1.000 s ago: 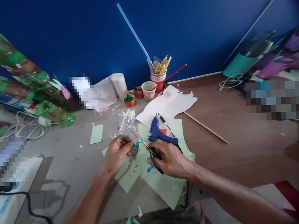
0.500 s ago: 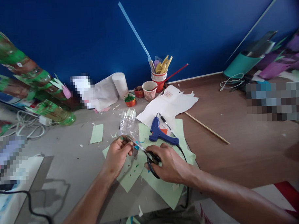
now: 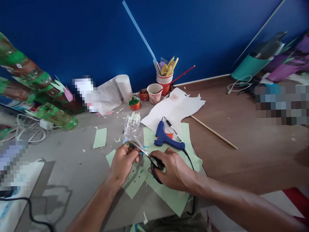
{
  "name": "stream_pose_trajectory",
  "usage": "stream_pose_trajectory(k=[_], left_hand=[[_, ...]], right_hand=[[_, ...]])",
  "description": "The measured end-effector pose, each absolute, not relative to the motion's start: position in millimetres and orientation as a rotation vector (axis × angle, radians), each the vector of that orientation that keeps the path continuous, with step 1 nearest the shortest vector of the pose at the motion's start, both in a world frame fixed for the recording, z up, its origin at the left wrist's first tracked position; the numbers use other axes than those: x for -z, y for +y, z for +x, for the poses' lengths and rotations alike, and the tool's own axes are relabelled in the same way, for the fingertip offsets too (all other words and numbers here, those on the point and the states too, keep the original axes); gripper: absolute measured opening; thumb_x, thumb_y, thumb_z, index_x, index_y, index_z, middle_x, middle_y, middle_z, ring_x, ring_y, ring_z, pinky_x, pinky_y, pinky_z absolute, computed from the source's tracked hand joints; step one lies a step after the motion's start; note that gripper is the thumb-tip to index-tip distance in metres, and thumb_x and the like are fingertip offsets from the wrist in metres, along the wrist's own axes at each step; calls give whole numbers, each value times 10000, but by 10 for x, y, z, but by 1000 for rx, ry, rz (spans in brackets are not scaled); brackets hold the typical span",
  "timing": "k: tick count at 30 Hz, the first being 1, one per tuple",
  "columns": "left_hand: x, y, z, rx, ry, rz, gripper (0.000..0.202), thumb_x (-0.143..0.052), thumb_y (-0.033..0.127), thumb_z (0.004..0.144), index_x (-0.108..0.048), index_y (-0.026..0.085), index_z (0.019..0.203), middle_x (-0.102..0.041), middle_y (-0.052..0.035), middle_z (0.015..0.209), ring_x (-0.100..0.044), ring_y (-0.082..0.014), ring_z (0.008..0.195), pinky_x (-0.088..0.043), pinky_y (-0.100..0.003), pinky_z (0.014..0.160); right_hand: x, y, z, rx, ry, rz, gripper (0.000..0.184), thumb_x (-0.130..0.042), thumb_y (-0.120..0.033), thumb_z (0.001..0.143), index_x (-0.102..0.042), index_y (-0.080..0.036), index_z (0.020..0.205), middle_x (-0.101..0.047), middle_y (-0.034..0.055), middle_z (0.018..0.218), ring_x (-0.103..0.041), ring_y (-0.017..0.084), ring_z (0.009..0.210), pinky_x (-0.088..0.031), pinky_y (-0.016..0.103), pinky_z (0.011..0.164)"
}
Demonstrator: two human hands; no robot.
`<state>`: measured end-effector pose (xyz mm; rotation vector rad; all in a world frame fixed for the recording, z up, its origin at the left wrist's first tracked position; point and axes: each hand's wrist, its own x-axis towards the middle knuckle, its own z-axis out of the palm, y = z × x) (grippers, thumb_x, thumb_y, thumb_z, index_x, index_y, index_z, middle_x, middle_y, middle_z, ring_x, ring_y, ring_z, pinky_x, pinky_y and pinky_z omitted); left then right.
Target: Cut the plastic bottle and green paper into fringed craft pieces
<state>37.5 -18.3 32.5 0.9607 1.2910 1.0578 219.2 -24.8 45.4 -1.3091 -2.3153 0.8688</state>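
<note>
Matte blue wall [image 3: 91,37] behind; tabletop [image 3: 69,146] smooth grey on left, brown wood-look on right.

Head view, only one. Right hand [image 3: 176,169], toward tabletop front edge, fingers wrapped on black looped handles of scissors [image 3: 147,153]; slim metal blades angle to the left hand's fingertips. Left hand [image 3: 123,162]: thumb and fingertips pressed together; can't tell what they pinch, too small. Thin bluish scrap [image 3: 141,152] just by those fingertips, partly hidden.

Under the hands: flat pale green paper sheets [image 3: 167,196], cut corners, largest reaching the front edge. Blue hard-plastic glue gun [image 3: 159,134] lies on sheets beyond right hand, black cord attached, slim pen beside it. Clear crinkled plastic [image 3: 131,127] beyond left hand. White sheet [image 3: 174,105], ragged outline, farther back. Thin round wooden stick [image 3: 213,131] on brown part.

Along back edge: soft white paper roll [image 3: 124,86], orange cap [image 3: 135,107] of green stuff, patterned paper cup [image 3: 154,97], stacked red-white cups [image 3: 166,88] bearing yellow plastic pieces. Back left corner: green-brown coated clear bottles [image 3: 39,79]. Back right: teal cylinder [image 3: 250,67], tilted.
</note>
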Motion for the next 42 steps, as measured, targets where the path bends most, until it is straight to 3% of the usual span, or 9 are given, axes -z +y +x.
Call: stream_pose_trajectory(k=[10, 22, 29, 35, 42], left_hand=[[-324, -188, 370, -1061, 1275, 954, 75, -590, 227, 747, -559, 162, 725, -511, 39, 579, -382, -59, 498, -301, -201, 506], [-444, -196, 440, -1105, 1180, 766, 137, -637, 226, 716, -532, 148, 675, -485, 50, 582, -394, -35, 492, -309, -185, 518], [-438, -193, 435, -1088, 1161, 706, 120, -638, 215, 720, -548, 141, 692, -539, 34, 607, -395, -27, 484, -323, -177, 532], [-434, -183, 441, -1107, 1186, 708, 118, -652, 213, 707, -553, 149, 718, -571, 21, 678, -428, -40, 518, -342, -193, 563], [-345, -215, 396, -1016, 1264, 916, 85, -621, 220, 729, -566, 157, 744, -536, 20, 633, -426, -76, 545, -325, -224, 546]], right_hand=[[-439, -253, 2175, -902, -2321, -1301, 310, -575, -223, 746, -611, -162, 1047, -671, 33, 718, -560, 203, 696, -378, 253, 647], [-421, -273, 2155, -994, -2289, -1280, 284, -581, -255, 784, -603, -155, 1048, -644, 35, 715, -548, 196, 712, -381, 250, 645], [-389, -273, 2150, -1033, -2234, -1245, 205, -567, -245, 795, -607, -165, 980, -607, 19, 663, -515, 179, 676, -369, 254, 634], [-389, -238, 2158, -1338, -1841, -1190, 181, -546, -217, 770, -561, -176, 945, -519, -24, 631, -484, 124, 578, -382, 242, 581], [-453, -104, 2166, -1644, -1128, -1063, 429, -684, -275, 648, -472, -199, 1013, -514, -38, 720, -503, 103, 631, -410, 219, 560]])
